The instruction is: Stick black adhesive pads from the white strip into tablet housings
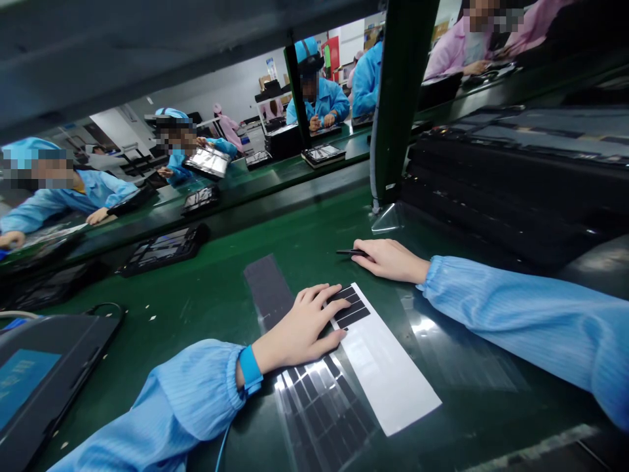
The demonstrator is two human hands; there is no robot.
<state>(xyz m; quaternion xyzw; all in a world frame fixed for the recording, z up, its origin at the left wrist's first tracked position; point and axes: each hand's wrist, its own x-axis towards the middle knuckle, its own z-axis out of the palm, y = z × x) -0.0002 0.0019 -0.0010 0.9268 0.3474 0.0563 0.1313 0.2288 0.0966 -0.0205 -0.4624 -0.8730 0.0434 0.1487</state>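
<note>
A green work surface (196, 295) is seen from above, with a long white sheet (388, 373) laid slantwise at its middle; a few black strips (351, 308) are stuck across the far end of that sheet. The left hand (299, 328), in a pale blue sleeve with a blue wrist strap (250, 367), is laid palm down on the far end of the white sheet, the fingers spread wide and pressed flat on the black strips, nothing being gripped. The right hand (388, 259) is rested on the surface just beyond the white sheet, palm down; its fingertips are touching a thin black tool (350, 252) that pokes out leftward, though whether the tool is pinched cannot be told. A dark grey sheet (268, 285) is laid to the left of the white sheet, partly under the left hand; a glossy sheet of dark strips (319, 406) is laid against the white sheet's near left edge. Well to the left of the white sheet, a dark flat device (44, 373) is seen; well beyond and to the right, black trays (491, 190) are stacked beside a green post (405, 98). Far beyond the white sheet, several co-workers (314, 92) in blue coats are seated.
</note>
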